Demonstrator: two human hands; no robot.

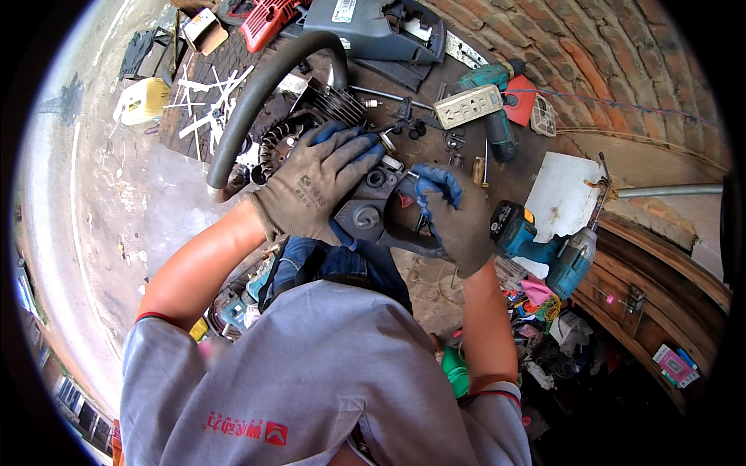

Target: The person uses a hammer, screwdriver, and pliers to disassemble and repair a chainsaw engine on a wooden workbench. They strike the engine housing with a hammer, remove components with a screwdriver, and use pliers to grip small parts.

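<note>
we've got the engine (342,147) on the workbench (435,279), left hand (315,186) on top of it, right hand (447,217) just right, on the handle (388,225). curved bar (256,93) loops behind-left of the engine. power strip (468,106) and drill (493,101) behind-right. second drill (544,252) right of the right hand, flat sheet (563,194) behind it.

Both hands, the left hand (315,186) and the right hand (451,221), are covered in grey knitted cloth gloves with blue rubbery fingers (353,140). The engine body (373,206) is formed of matt dark plastic and ribbed bare metal. The handle bar (256,93) is sheathed in dull black rubber. The desk (435,279) appears rough and grimy.
</note>
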